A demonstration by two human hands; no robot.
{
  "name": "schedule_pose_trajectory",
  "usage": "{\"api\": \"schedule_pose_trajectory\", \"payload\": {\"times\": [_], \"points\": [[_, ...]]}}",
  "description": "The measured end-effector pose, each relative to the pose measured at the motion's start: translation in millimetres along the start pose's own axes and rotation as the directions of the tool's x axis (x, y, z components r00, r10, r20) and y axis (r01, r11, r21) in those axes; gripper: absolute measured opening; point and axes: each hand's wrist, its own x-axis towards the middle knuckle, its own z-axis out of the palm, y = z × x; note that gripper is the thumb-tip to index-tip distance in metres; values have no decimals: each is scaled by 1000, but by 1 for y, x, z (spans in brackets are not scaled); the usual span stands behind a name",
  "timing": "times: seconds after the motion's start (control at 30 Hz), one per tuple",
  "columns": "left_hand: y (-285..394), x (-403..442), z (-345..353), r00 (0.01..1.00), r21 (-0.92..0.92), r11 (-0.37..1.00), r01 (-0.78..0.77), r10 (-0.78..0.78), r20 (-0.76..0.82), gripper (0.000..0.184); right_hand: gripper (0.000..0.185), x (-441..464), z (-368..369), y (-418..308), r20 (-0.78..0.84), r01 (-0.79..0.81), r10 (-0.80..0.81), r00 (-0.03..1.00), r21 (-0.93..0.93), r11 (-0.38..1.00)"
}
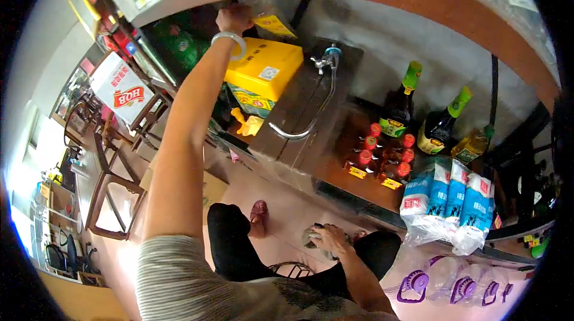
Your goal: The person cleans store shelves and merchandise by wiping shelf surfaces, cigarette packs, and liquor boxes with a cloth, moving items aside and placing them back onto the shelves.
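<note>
My left hand (232, 20), with a pale bangle (237, 44) at the wrist, reaches far into the shelf under the top board. Its fingers look curled; whatever they grip is lost in shadow. Just below sits a box with a yellow lid (263, 67), and a yellow packet or card (275, 25) shows to the right of the hand. A crumpled orange-yellow item (246, 123) lies under the box. Down by my right knee, my right hand (330, 240) is closed around a greyish cloth (312, 236).
A metal tap (327, 64) with a curved spout stands on a dark wooden ledge (293, 105). Rightward are dark sauce bottles (397, 105), small red-capped bottles (366, 156), and blue-white bags (448, 195). Purple-handled plastic jugs (463, 288) stand on the floor. Chairs (113, 201) are at left.
</note>
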Motion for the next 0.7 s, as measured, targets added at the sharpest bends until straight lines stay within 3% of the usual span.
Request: {"api": "schedule_pose_trajectory", "payload": {"times": [0.03, 0.07, 0.1, 0.13, 0.17, 0.27, 0.37, 0.47, 0.53, 0.57, 0.6, 0.7], "points": [[-13, 0, 0, 994, -79, 996, -41, 32, -109, 21, 45, 0, 1, -1, -31, -1, -4, 1000, -133, 991], [-26, 0, 0, 974, -145, 985, -96, 63, -215, 19, 45, 2, 3, 1, -15, 6, -8, 1000, -146, 989], [-23, -6, -15, 983, -512, 851, 121, -173, -56, 17, 45, 1, 5, 4, 4, 8, -7, 1000, -158, 987], [-4, -24, -49, 966, -766, 600, 228, -239, 101, 19, 45, 1, 8, 6, 20, 12, -9, 1000, -170, 985], [15, -42, -84, 920, -902, 271, 337, -297, 255, 21, 45, -1, 7, 1, 24, -66, 70, 997, -146, 987], [15, -76, -122, 885, -939, 59, 339, -358, 297, 24, 50, -11, 21, 11, -38, -11, 2, 999, -241, 970], [1, -127, -150, 912, -958, -119, 262, -294, 286, 16, 53, -28, 18, 0, -67, -5, -11, 998, -244, 970], [-23, -183, -174, 931, -935, -286, 211, -232, 281, 15, 40, -47, 24, -12, -357, 211, -328, 875, -330, 920], [-37, -224, -191, 963, -900, -424, 102, -186, 196, 20, 40, -50, 21, -17, -409, 290, -423, 808, -349, 891], [-42, -243, -200, 957, -892, -440, 108, -198, 213, 24, 38, -50, 20, -21, -427, 302, -455, 781, -379, 875], [-52, -262, -206, 939, -899, -422, 120, -246, 241, 25, 37, -55, 14, -39, -398, 227, -352, 847, -326, 917], [-83, -324, -226, 948, -856, -511, 79, -228, 224, 23, 38, -56, 13, -63, -463, 347, -388, 797, -176, 921]]}}
